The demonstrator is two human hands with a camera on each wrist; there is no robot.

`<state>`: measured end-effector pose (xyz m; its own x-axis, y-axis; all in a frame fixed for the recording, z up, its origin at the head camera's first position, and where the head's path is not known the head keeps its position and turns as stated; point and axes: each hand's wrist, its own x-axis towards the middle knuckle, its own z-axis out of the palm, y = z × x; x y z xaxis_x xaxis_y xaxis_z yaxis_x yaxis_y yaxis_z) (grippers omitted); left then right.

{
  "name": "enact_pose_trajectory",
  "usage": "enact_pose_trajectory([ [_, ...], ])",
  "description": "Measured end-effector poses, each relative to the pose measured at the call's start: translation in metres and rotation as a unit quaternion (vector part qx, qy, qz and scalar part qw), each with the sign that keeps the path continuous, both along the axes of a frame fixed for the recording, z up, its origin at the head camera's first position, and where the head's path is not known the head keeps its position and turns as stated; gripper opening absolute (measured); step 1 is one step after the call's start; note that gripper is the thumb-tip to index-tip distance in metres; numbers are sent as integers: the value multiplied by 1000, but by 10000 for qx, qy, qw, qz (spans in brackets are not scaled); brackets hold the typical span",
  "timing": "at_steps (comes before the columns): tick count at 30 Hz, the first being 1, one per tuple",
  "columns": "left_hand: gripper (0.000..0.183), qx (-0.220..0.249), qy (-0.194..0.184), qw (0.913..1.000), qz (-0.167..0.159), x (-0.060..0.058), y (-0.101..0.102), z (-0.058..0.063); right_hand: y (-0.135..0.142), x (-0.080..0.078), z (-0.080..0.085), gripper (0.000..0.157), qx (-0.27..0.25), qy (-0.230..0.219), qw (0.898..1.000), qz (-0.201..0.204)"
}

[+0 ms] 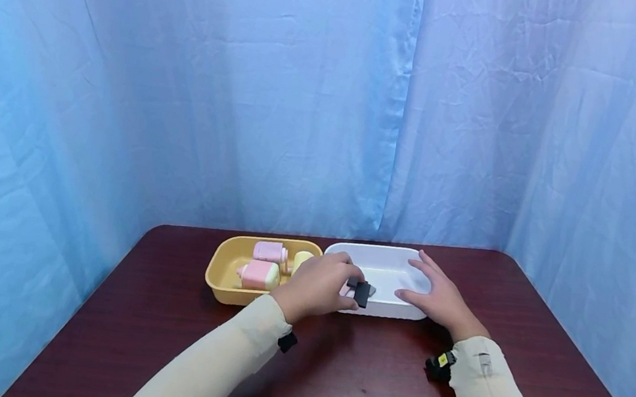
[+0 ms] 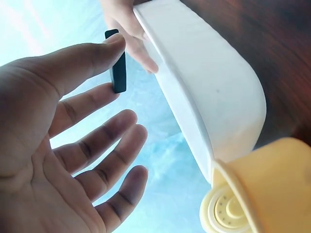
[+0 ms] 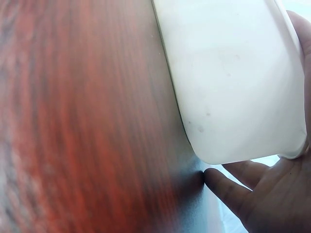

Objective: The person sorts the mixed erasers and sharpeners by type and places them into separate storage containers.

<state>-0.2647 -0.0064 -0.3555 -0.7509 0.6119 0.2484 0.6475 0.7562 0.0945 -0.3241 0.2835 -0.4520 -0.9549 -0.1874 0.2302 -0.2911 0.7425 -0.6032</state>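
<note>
My left hand (image 1: 319,285) pinches a small flat black rectangular piece (image 2: 118,63) between thumb and index finger, its other fingers spread loosely. In the head view the black piece (image 1: 362,294) is over the near left part of a white plastic bin (image 1: 393,310). Small grey and pale pink things (image 1: 351,290) show beside it, partly covered by the hand. My right hand (image 1: 444,301) lies at the bin's right end, thumb and fingers apart and fairly straight, with fingertips over the rim. In the right wrist view its fingers (image 3: 228,191) show beside the bin's corner.
A yellow bin (image 1: 216,282) stands against the white bin's left side. It holds pink and cream bottle-shaped things (image 1: 259,275), and a cream round piece (image 2: 226,211) at its right. Both bins stand on a dark red wooden table (image 1: 373,377), with blue curtains (image 1: 319,93) behind.
</note>
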Motion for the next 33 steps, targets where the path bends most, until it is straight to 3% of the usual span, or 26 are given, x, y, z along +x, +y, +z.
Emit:
enact_pose_trajectory([
  [15,43,17,-125,9993,365,-21,2,7,0,0,-2,88,65,-106,9999,-73],
  [21,39,121,-350,9978,543,-30,7,13,0,-1,0,84,69,-83,9999,-113],
  [33,41,-47,-415,9962,768,-42,10,8,-2,1,-1,87,121,-118,9998,-145],
])
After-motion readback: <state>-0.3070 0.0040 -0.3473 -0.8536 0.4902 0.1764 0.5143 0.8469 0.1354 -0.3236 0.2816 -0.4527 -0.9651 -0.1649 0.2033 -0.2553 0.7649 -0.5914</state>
